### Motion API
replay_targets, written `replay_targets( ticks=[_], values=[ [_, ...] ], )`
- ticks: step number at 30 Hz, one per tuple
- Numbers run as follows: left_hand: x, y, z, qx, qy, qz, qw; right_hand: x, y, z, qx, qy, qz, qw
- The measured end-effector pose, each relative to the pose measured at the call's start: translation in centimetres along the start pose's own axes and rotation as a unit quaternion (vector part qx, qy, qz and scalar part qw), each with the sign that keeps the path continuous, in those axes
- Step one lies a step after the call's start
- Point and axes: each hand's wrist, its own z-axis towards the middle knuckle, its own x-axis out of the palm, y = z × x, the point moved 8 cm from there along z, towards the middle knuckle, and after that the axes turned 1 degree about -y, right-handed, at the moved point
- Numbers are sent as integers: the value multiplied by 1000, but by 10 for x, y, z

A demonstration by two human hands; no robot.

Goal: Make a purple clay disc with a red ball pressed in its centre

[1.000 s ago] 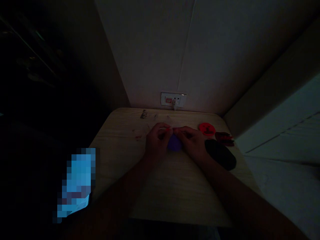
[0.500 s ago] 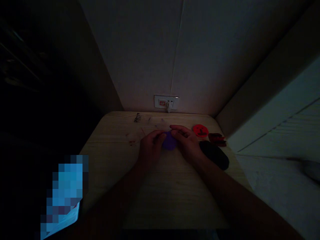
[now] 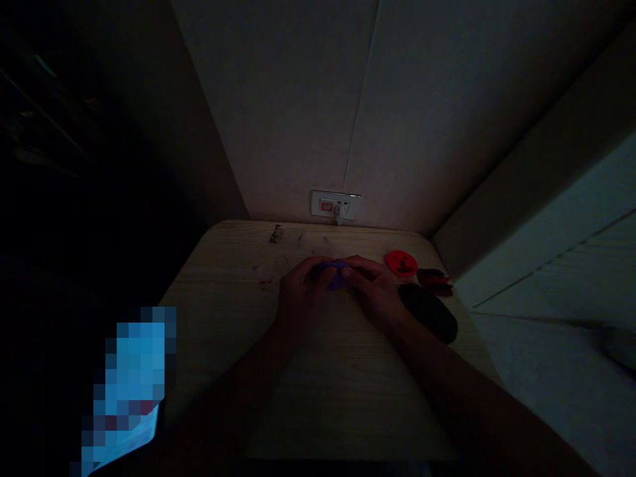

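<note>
Purple rounded piece of soft-looking material [image 3: 336, 281], just one, sits between the two bare hands above the middle of the pale wooden table [image 3: 223, 285]. Left hand [image 3: 301, 289] and right hand [image 3: 375, 289] each pinch it between thumb and fingers, their fingertips nearly meeting. To the right lie one red disc with dark marks [image 3: 397, 260], one black slab with rounded ends [image 3: 428, 315] beside the right forearm, and some dark red strips [image 3: 434, 281], too dim to count, near the table's right edge. Wood grain runs from the left hand to the left edge, and between the forearms to the near edge. Compared with half a second ago, the fingers cover more of the purple piece.
</note>
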Motion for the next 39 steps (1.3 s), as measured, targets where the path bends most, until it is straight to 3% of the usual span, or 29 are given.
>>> replay_targets(
  ticks=[10, 17, 33, 39],
  values=[
    [1, -2, -2, 14, 4, -2, 1000, -11, -6, 1, -3, -50, 1, 999],
    [-1, 8, 2, -31, -20, -20, 999, -16, -5, 2, 8, -76, 21, 997],
    [9, 0, -4, 18, 73, 39, 996, -14, -8, 4, 21, -58, -29, 998],
    [3, 5, -3, -8, 22, 44, 999, -15, -5, 3, 3, -79, -64, 995]
  ],
)
